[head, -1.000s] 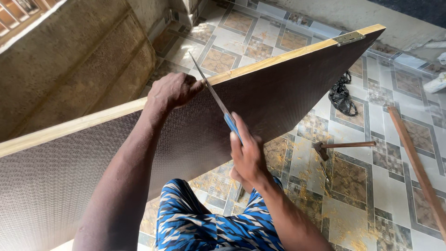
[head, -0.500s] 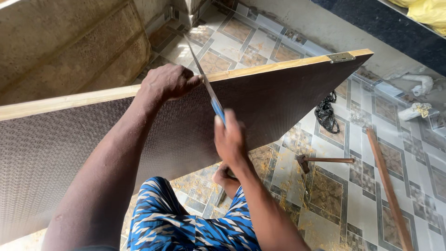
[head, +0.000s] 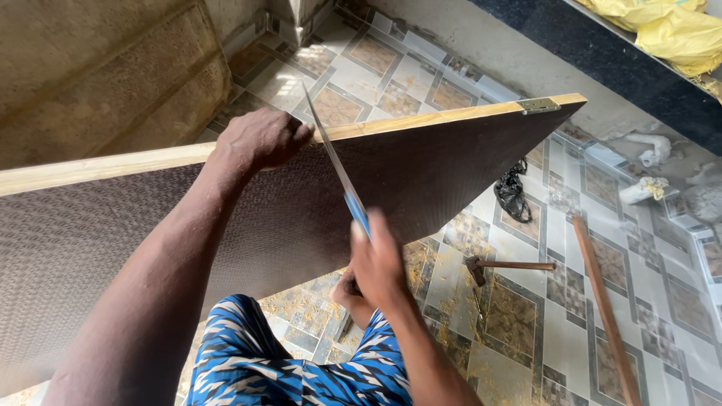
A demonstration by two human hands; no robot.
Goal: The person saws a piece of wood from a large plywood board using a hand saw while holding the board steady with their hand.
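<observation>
Item: dark brown board [head: 248,218], large and flat, held on edge and tilted, its face finely textured and its upper edge [head: 421,120] of pale bare wood. A small metal hinge plate [head: 538,105] is fixed at the far right corner of that edge. The lower edge is lost behind a leg in blue and white patterned cloth [head: 293,368].

Item: handsaw [head: 337,167], with a thin grey blade and a blue handle part. The blade is set across the upper edge of the board, just beside the left hand, and slopes down toward the right hand.

Left hand [head: 259,139]: laid over the upper edge of the board, fingers curled round it, clenched on the wood.

Right hand [head: 380,259]: closed round the blue handle of the handsaw, in front of the board face; slightly blurred.

Surface: a tiled floor [head: 647,293] in white and grey with brown patterned squares. Sawdust and pale shavings [head: 444,308] are scattered below the board.

Also on the floor: a hammer [head: 504,265] with a wooden handle, right of the right hand; a long reddish wooden strip [head: 605,308] further right; a black crumpled bag [head: 513,192] near the board's far corner; white scraps [head: 643,188] toward the right edge.

Room: a rough plastered wall [head: 98,83] at upper left; a dark raised ledge [head: 639,83] at upper right, with yellow sacks [head: 669,30] on it.
</observation>
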